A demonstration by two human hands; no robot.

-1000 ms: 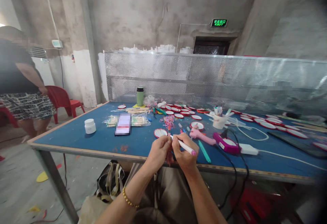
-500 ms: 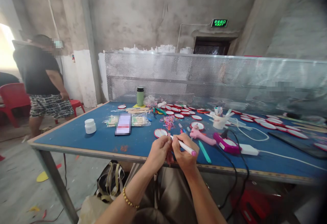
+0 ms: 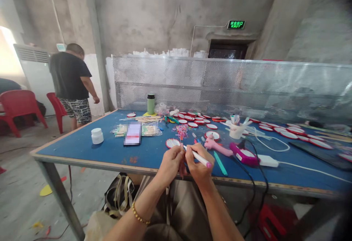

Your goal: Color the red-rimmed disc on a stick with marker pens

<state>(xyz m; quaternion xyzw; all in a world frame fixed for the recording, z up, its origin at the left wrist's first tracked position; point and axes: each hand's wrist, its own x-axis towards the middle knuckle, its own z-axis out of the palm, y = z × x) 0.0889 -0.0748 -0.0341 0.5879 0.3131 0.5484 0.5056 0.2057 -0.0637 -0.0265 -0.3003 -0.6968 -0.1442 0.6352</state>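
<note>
My left hand (image 3: 171, 164) is closed around a thin red stick (image 3: 182, 142) that stands upright at the near edge of the blue table (image 3: 82, 146). My right hand (image 3: 198, 163) grips a white marker with a pink end (image 3: 200, 159), its tip pressed against the stick. The two hands touch each other. Just beyond them lie a red-rimmed white disc (image 3: 172, 143) and a pink glue gun (image 3: 217, 146).
A phone (image 3: 132, 134), a white jar (image 3: 96, 135), a green bottle (image 3: 150, 103), wooden sticks (image 3: 145, 118), many red-rimmed discs (image 3: 192, 119), a white cup of tools (image 3: 235, 127) and a pink device with cables (image 3: 244, 155) lie on the table. A person in a black shirt (image 3: 72, 83) stands far left by red chairs (image 3: 16, 107).
My hands have stayed in place on the stick and marker. The person at the left has walked away toward the back wall.
</note>
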